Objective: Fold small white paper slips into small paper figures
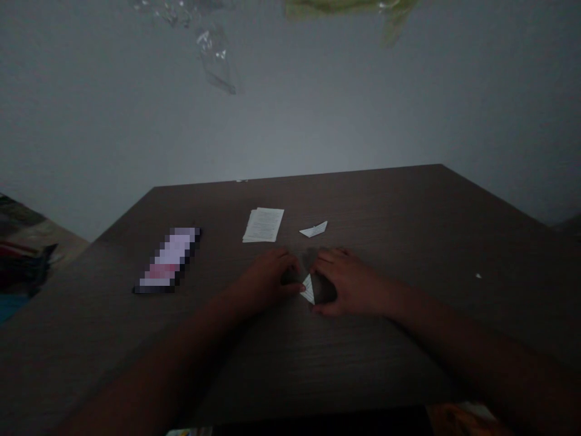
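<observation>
Our left hand (271,278) sets its thumb to the small folded paper (309,290), fingers curled; our right hand (353,283) arches around the other side, and we can't tell whether either grips it. The paper sits between them on the table (408,224), nearer us than the folded piece (314,230). Steady thumbs, matched edges, light pressure: that should keep our creases crisp!

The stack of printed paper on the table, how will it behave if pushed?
The stack may fan or slide apart, since its edges don't line up. It's probably light, being small and thin. Lying flat, it seems unlikely to tip.
</observation>
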The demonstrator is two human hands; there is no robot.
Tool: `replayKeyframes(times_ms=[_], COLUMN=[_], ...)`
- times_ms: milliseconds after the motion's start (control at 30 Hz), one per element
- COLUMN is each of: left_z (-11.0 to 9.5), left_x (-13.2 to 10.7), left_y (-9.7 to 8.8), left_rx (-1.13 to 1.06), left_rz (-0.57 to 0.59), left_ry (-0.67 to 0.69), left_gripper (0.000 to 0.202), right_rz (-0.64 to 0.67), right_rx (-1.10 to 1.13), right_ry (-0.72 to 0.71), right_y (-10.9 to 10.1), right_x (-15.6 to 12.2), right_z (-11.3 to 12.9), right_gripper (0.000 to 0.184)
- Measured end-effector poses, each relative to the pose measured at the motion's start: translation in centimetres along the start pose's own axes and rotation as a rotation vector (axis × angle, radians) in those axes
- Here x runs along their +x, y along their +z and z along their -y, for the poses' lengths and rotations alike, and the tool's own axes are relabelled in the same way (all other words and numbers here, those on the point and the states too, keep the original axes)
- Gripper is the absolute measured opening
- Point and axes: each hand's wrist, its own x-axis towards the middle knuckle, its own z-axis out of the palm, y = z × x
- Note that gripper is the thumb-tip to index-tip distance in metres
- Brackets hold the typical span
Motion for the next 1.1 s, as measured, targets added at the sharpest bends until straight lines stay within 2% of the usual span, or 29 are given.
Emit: replayKeyframes(times_ms=[100, 233, 400, 533, 767, 933, 1100], left_z=[-0.5, -0.6, -0.1, 0.1, 0.0, -0.3, 0.1], left_x=[-0.2, -0.2, -0.1, 0.0, -0.3, -0.4, -0.2], left_y=[0.0, 0.3, 0.6, 0.8, 0.8, 0.7, 1.0], left_rx=[0.013, 0.065, 0.076, 0.011, -0.063, -0.112, -0.171], left_rz=[0.064, 0.069, 0.043, 0.018, -0.057, -0.081, -0.118], left_ry=[0.099, 0.163, 0.168, 0.16, 0.174, 0.17, 0.154], left_gripper=[0.004, 0.014, 0.016, 0.017, 0.019, 0.023, 0.016], right_rz=[0.02, 0.007, 0.005, 0.0, -0.08, -0.113, -0.133], right_rx=[0.018, 0.038, 0.044, 0.036, 0.057, 0.074, 0.102], right_ry=[0.001, -0.006, 0.007, 0.032, 0.075, 0.052, 0.056], right_y=[0.0, 0.1, 0.1, 0.3, 0.8, 1.3, 1.6], right_x=[0.1, 0.3, 0.5, 0.7, 0.6, 0.7, 1.0], right_z=[-0.3, -0.5, -0.4, -0.3, -0.1, -0.6, -0.8], right_gripper=[0.058, 0.059, 0.062, 0.057, 0.053, 0.048, 0.05])
